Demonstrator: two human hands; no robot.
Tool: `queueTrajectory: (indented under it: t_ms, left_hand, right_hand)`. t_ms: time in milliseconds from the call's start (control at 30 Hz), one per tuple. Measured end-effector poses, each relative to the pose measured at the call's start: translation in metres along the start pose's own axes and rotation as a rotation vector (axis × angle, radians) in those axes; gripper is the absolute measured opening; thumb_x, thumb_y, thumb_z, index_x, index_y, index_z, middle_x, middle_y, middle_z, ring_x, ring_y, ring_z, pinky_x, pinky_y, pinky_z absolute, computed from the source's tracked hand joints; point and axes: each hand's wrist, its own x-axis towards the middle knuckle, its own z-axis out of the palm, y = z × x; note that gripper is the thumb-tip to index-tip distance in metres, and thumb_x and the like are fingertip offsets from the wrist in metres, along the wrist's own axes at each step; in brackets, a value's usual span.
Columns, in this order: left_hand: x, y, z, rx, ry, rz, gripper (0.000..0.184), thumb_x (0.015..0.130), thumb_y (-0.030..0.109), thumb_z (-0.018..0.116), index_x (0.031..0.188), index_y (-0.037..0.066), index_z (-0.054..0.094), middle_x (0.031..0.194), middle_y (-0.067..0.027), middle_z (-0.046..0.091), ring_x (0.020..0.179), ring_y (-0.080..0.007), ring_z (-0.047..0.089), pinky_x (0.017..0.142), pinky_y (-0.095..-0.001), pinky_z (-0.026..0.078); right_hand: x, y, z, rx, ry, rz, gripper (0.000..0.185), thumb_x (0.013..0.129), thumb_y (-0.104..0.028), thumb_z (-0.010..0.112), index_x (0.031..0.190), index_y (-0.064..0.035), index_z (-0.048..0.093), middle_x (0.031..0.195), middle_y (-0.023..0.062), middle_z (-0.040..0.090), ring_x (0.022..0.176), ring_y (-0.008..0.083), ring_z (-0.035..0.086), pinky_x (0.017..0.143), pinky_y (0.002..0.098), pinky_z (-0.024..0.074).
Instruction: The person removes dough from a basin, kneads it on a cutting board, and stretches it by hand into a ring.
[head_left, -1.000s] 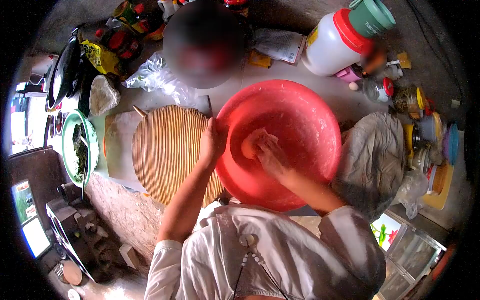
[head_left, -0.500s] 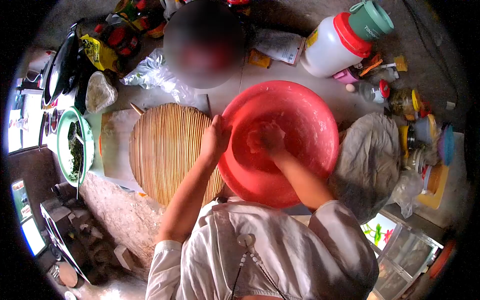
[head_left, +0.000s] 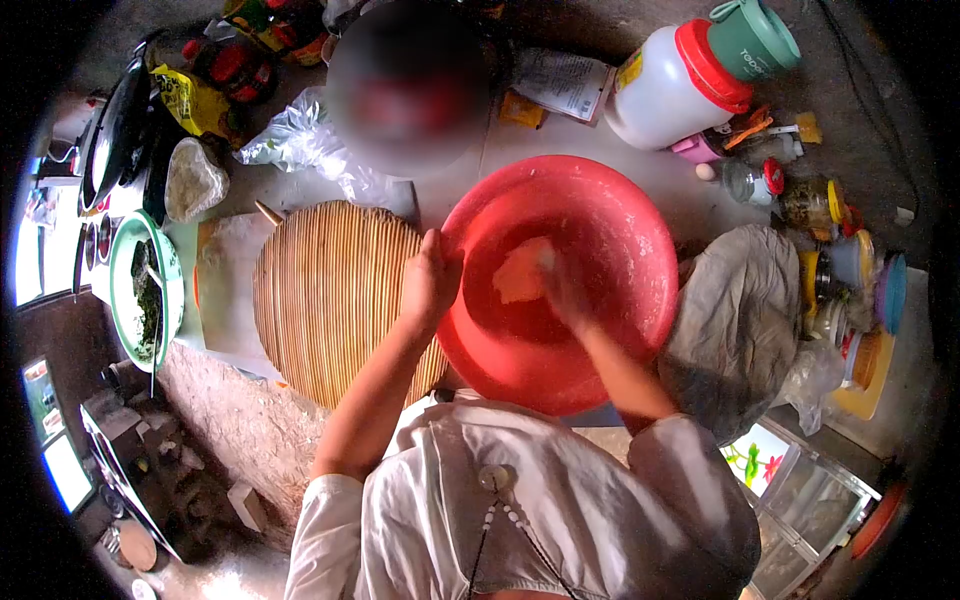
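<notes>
A large red basin (head_left: 610,215) stands tilted on the table in front of me, with white smears over its inner wall. My left hand (head_left: 432,278) is closed on the basin's left rim, thumb up along the edge. Down in the basin lies a pale lump that looks like dough (head_left: 518,275). Just to the right of the lump, my right hand (head_left: 568,290) is smeared by motion, so its fingers cannot be made out. Left of the basin, a round slatted tray (head_left: 335,300) of thin stalks lies partly beneath my left forearm.
A green bowl (head_left: 178,300) holding dark chopped greens stands far left. Crumpled grey cloth (head_left: 735,320) lies right of the basin. Behind are a white jug (head_left: 655,95) with a red lid, a clear plastic bag (head_left: 310,140) and an egg (head_left: 705,172). Several jars line the right side.
My right hand has shifted right, off the pale lump, which now shows more fully. My left hand stays on the rim.
</notes>
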Motion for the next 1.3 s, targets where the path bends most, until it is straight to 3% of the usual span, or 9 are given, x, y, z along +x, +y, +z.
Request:
queueTrajectory:
  t_ms: [33,200,433,467,533,633,667,967,1300]
  left_hand:
    - [0.0,0.003,0.001,-0.007,0.016,-0.003,0.015,0.076,0.01,0.051,0.085,0.001,0.043,0.066,-0.0256,0.054,0.064,-0.0428,0.054,0.052,-0.045,0.043]
    - [-0.003,0.039,-0.012,0.146,0.003,0.037,0.015,0.076,0.01,0.053,0.084,0.001,0.044,0.07,-0.0253,0.055,0.068,-0.0426,0.055,0.055,-0.0451,0.043]
    - [-0.006,0.036,-0.016,0.162,-0.03,0.039,0.017,0.077,0.012,0.052,0.088,0.001,0.045,0.071,-0.0253,0.056,0.069,-0.0422,0.055,0.057,-0.0456,0.044]
    - [-0.007,0.036,-0.016,0.162,-0.03,0.038,0.017,0.077,0.012,0.052,0.088,0.001,0.045,0.071,-0.0253,0.056,0.069,-0.0422,0.055,0.057,-0.0456,0.044]
    - [-0.005,0.032,-0.013,0.146,-0.036,0.028,0.018,0.077,0.012,0.053,0.088,0.002,0.044,0.071,-0.025,0.056,0.069,-0.0423,0.055,0.057,-0.046,0.044]
    - [0.0,0.004,-0.002,-0.035,-0.007,-0.008,0.018,0.077,0.013,0.053,0.087,0.002,0.044,0.071,-0.0251,0.056,0.069,-0.0424,0.055,0.057,-0.0462,0.044]
    - [-0.001,0.005,-0.003,-0.094,0.0,-0.023,0.018,0.077,0.013,0.053,0.087,0.002,0.044,0.071,-0.0251,0.056,0.069,-0.0425,0.055,0.057,-0.0462,0.044]
    - [-0.004,0.02,-0.009,0.163,-0.024,0.014,0.021,0.076,0.016,0.054,0.088,0.003,0.043,0.072,-0.025,0.056,0.07,-0.043,0.054,0.059,-0.0482,0.043]
    - [0.013,-0.051,0.019,-0.224,-0.065,-0.11,0.023,0.076,0.019,0.056,0.089,0.004,0.043,0.073,-0.0246,0.057,0.07,-0.0429,0.054,0.059,-0.0482,0.043]
  right_hand:
    - [-0.005,-0.011,0.005,-0.002,0.001,-0.002,0.046,0.088,-0.031,0.046,0.125,-0.0064,0.035,0.127,0.0115,0.037,0.111,0.0264,0.041,0.093,0.0344,0.0359]
    - [-0.007,-0.087,0.002,1.886,-0.334,0.738,0.026,0.086,-0.024,0.051,0.104,-0.0063,0.055,0.099,0.0091,0.057,0.091,0.019,0.053,0.078,0.0292,0.0439]
    - [0.019,-0.062,-0.049,0.54,-0.002,0.202,0.029,0.09,-0.023,0.041,0.097,-0.0008,0.059,0.102,0.0148,0.058,0.095,0.0208,0.053,0.079,0.0341,0.0413]
    - [0.036,-0.043,-0.058,0.049,0.036,-0.114,0.029,0.09,-0.022,0.043,0.106,-0.002,0.056,0.105,0.0154,0.057,0.098,0.0228,0.053,0.084,0.034,0.0407]
    - [0.042,-0.058,-0.057,-0.165,-0.029,-0.095,0.03,0.09,-0.022,0.042,0.111,-0.0035,0.052,0.109,0.015,0.055,0.101,0.0233,0.051,0.087,0.0341,0.0396]
    - [0.047,-0.183,-0.154,1.151,-0.191,0.585,0.035,0.092,-0.024,0.036,0.122,-0.008,0.043,0.119,0.0128,0.048,0.112,0.0221,0.044,0.095,0.033,0.0341]
    - [0.047,-0.187,-0.149,1.183,-0.232,0.652,0.034,0.092,-0.023,0.037,0.122,-0.008,0.043,0.118,0.0128,0.049,0.111,0.022,0.044,0.095,0.0331,0.0346]
    - [0.047,-0.153,-0.123,1.008,-0.351,0.655,0.031,0.09,-0.023,0.042,0.118,-0.0087,0.048,0.114,0.0124,0.052,0.106,0.0216,0.048,0.09,0.0337,0.0386]
    - [0.05,-0.202,-0.17,0.494,-0.418,0.458,0.025,0.088,-0.018,0.047,0.111,-0.0109,0.054,0.107,0.0118,0.056,0.099,0.022,0.053,0.085,0.0351,0.0425]
